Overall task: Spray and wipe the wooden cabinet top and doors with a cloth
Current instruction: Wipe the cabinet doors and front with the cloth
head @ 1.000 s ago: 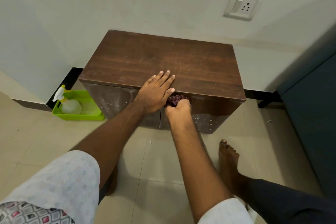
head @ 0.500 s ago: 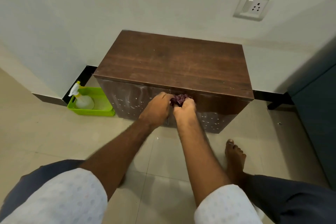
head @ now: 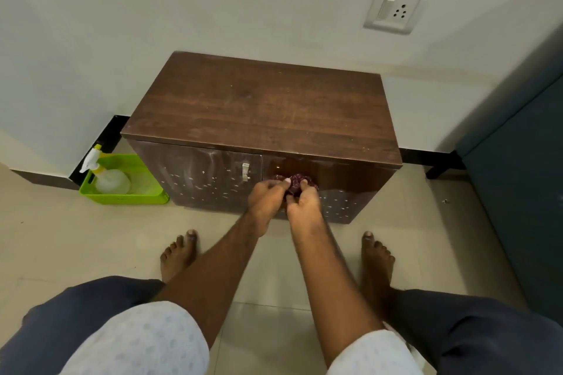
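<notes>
Against the upper part of the right door (head: pixel 359 186) of the wooden cabinet (head: pixel 268 106), I see the cloth (head: pixel 295 185), dark red and bunched into a small wad, held between both hands. The left hand (head: pixel 264 198) has its fingers curled in and pinches the wad's left side. The right hand (head: pixel 305 204) grips it from below and the right, fingertips tucked over the fabric. The two hands touch each other around it. Whether the cloth presses on the door itself I cannot tell from my feed, since the hands cover that spot.

The left door (head: pixel 189 173) carries pale smears and scattered white droplets, and a small metal handle (head: pixel 245 171) sits near its inner edge, just beside the left hand. The right door looks glossy near the top, with droplets lower down. The cabinet top shows fine pale specks and streaks.

On the tiled floor (head: pixel 61 237) to the cabinet's left, a green tray (head: pixel 122 197) stands close against it, with the spray bottle (head: pixel 108 179) upright inside. The left foot (head: pixel 178 253) and right foot (head: pixel 376 256), both bare, are planted well apart before the cabinet. A wall socket (head: pixel 394 11) sits above, to the right.
</notes>
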